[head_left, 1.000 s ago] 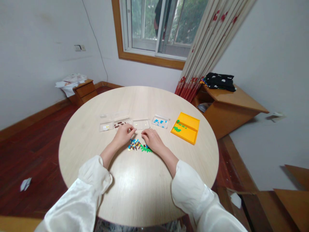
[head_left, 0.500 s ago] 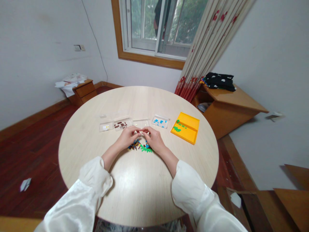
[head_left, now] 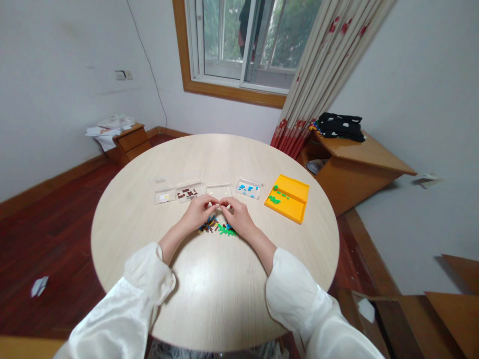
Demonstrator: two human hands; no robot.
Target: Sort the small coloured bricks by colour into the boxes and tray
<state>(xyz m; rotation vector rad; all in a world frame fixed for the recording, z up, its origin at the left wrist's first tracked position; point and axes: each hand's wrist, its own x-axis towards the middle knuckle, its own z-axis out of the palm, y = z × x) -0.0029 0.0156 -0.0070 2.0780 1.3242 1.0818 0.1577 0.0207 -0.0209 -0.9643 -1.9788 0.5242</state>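
My left hand [head_left: 199, 211] and my right hand [head_left: 237, 214] meet at the fingertips over the middle of the table, both closed in a pinch. Whatever is between the fingers is too small or hidden to make out. Below and between the hands lies a mixed pile of small building bricks [head_left: 208, 226] in brown, blue and yellow, with green bricks [head_left: 226, 231] on its right side. Just beyond the fingertips stands a clear box [head_left: 218, 188] with a few tiny pale pieces, its near part hidden by my hands.
On the round table [head_left: 209, 294], a clear box of brown bricks [head_left: 187, 193] and a smaller box with white and yellow pieces [head_left: 164, 197] stand left. Right are a clear box of blue bricks [head_left: 247, 189] and an open yellow case [head_left: 295, 210] with green bricks.
Both hands stay in nearly the same place, fingertips still together. Their fingers have shifted only very slightly; the boxes and the pile look the same.
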